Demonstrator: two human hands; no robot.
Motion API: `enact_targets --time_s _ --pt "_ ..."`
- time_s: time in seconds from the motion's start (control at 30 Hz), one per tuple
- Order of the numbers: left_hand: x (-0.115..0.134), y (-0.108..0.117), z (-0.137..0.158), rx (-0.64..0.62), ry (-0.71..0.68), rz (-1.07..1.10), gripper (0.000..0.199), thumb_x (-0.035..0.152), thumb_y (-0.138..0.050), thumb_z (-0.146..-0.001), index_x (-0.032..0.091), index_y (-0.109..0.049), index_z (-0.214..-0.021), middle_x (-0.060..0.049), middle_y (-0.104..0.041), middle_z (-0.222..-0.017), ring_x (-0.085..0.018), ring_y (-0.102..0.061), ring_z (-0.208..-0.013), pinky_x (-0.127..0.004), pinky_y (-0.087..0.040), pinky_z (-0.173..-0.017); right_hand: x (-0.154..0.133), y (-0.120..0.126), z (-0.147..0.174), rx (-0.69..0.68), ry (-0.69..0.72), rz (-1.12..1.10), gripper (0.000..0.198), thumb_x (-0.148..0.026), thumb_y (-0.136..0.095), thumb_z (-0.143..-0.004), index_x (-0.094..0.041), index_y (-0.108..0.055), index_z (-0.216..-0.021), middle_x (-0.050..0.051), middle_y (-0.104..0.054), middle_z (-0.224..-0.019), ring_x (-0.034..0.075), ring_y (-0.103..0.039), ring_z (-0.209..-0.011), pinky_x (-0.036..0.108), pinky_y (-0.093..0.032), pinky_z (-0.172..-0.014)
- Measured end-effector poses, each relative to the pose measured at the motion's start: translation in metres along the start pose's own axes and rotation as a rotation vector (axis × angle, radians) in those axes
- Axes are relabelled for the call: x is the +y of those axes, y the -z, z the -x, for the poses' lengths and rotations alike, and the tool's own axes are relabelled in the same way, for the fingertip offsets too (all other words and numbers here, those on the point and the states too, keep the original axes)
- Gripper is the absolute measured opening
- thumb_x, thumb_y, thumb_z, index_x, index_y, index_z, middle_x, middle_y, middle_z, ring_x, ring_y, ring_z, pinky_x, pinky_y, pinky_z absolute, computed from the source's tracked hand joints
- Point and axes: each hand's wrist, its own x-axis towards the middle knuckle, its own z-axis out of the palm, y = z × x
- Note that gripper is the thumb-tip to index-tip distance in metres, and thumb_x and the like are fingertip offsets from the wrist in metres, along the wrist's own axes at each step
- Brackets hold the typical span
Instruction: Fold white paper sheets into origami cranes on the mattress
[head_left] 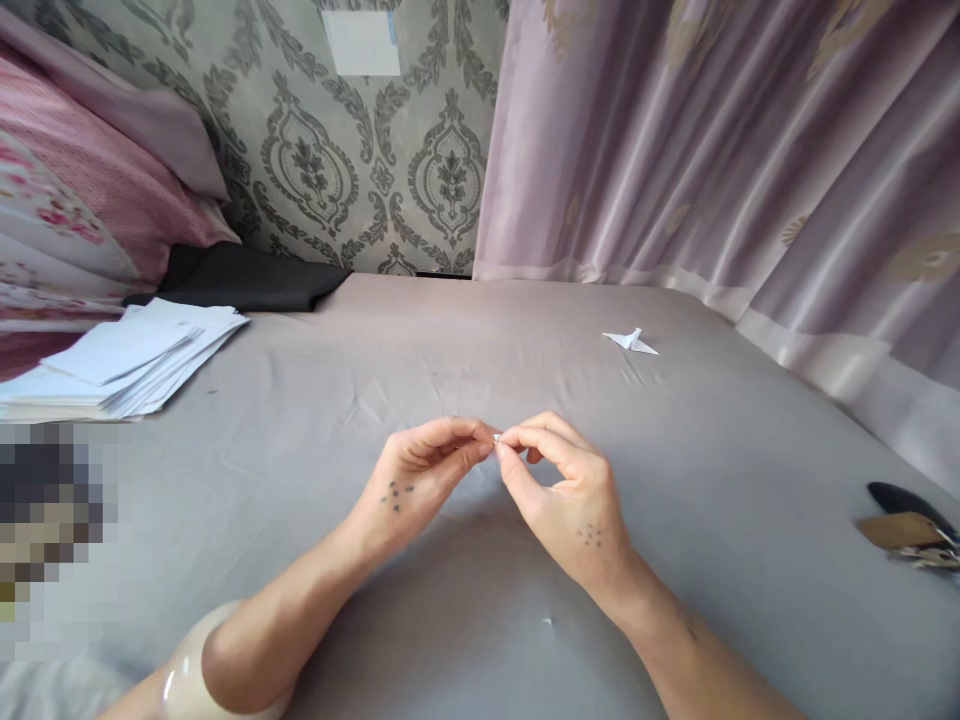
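My left hand (424, 475) and my right hand (566, 490) meet at their fingertips above the middle of the grey sheet (450, 620). Between both pinches sits a tiny white folded piece of paper (496, 438); the fingers hide most of it, so its shape cannot be made out. Thumb and index finger are closed on it in each hand. Farther back to the right, a white folded paper crane (632, 342) rests on the sheet with its wings spread, apart from my hands.
Stacked white paper (135, 350) lies at the back left, beside a dark cloth (247, 278). Dark and brown items (911, 530) are at the right edge. A tiny white speck (548, 622) is near the front. Behind hang pink curtains (637, 150) along the patterned wall.
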Motion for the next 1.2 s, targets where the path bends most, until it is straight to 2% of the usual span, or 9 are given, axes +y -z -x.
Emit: enact_targets --time_s 0.3,0.47,0.63,0.8,0.9,1.0,1.13,1.2 --pt "0.0031 -0.0013 0.001 0.015 0.04 0.046 0.01 0.027 -0.071 -0.08 0.017 -0.07 -0.081 -0.004 -0.07 -0.082 -0.017 -0.064 -0.079 -0.029 -0.054 -0.078 -0.001 0.0002 -0.0024 -0.037 0.001 0.002 0.013 -0.013 -0.054 -0.085 -0.022 -0.061 -0.079 0.001 -0.06 -0.078 0.014 -0.053 -0.071 0.03 -0.047 -0.068" --pt "0.0053 -0.0012 0.0016 -0.002 0.064 0.001 0.013 0.03 -0.07 -0.081 0.017 -0.07 -0.081 -0.004 -0.07 -0.081 -0.017 -0.065 -0.079 -0.027 -0.054 -0.074 -0.0006 -0.0007 -0.0005 -0.036 -0.013 0.033 0.012 -0.014 -0.054 -0.083 -0.023 -0.057 -0.075 -0.001 -0.056 -0.074 0.014 -0.05 -0.068 0.03 -0.046 -0.066" --pt "0.0024 -0.0003 0.0034 -0.03 0.028 -0.055 0.014 0.031 -0.068 -0.082 0.017 -0.068 -0.082 -0.005 -0.07 -0.083 -0.017 -0.064 -0.079 -0.026 -0.052 -0.073 0.0016 -0.0028 0.0002 -0.053 0.049 0.078 0.013 -0.012 -0.051 -0.083 -0.022 -0.052 -0.076 0.0 -0.053 -0.073 0.014 -0.05 -0.07 0.03 -0.045 -0.067" --pt "0.0005 0.0009 0.0025 -0.018 0.011 -0.016 0.012 0.028 -0.069 -0.081 0.017 -0.066 -0.08 -0.003 -0.07 -0.08 -0.015 -0.064 -0.076 -0.024 -0.052 -0.073 0.0012 -0.0015 0.0001 -0.087 0.129 0.099 0.012 -0.012 -0.05 -0.087 -0.022 -0.055 -0.082 0.001 -0.054 -0.079 0.015 -0.054 -0.078 0.031 -0.047 -0.074" --pt "0.0026 0.0015 0.0003 0.056 0.044 0.031 0.014 0.029 -0.071 -0.079 0.017 -0.065 -0.075 -0.002 -0.069 -0.077 -0.014 -0.063 -0.072 -0.025 -0.053 -0.071 0.0004 -0.001 0.0005 -0.033 0.074 0.072 0.008 -0.017 -0.056 -0.086 -0.023 -0.059 -0.09 0.003 -0.057 -0.091 0.016 -0.057 -0.086 0.033 -0.049 -0.079" --pt "0.0051 0.0017 -0.001 0.096 0.075 0.093 0.018 0.032 -0.071 -0.08 0.016 -0.064 -0.075 -0.004 -0.07 -0.08 -0.015 -0.064 -0.075 -0.027 -0.054 -0.072 -0.0001 -0.0026 0.0004 -0.006 -0.03 0.015 0.018 -0.023 -0.063 -0.083 -0.024 -0.059 -0.101 0.004 -0.062 -0.097 0.017 -0.059 -0.085 0.033 -0.051 -0.078" --pt "0.0054 0.0006 -0.0015 0.082 0.092 0.14 0.019 0.034 -0.07 -0.081 0.016 -0.063 -0.077 -0.003 -0.068 -0.079 -0.016 -0.065 -0.075 -0.028 -0.055 -0.073 -0.0003 -0.0043 -0.0011 -0.058 -0.122 -0.091 0.005 -0.026 -0.061 -0.086 -0.023 -0.065 -0.087 0.002 -0.066 -0.083 0.015 -0.061 -0.076 0.031 -0.053 -0.073" --pt "0.0045 0.0001 -0.0023 0.077 0.094 0.154 0.018 0.033 -0.07 -0.081 0.017 -0.063 -0.081 -0.001 -0.067 -0.078 -0.014 -0.064 -0.071 -0.028 -0.055 -0.07 -0.0003 -0.0038 -0.0018 -0.064 -0.191 -0.131 0.01 -0.029 -0.061 -0.087 -0.022 -0.067 -0.082 0.001 -0.067 -0.079 0.014 -0.061 -0.071 0.029 -0.053 -0.07"
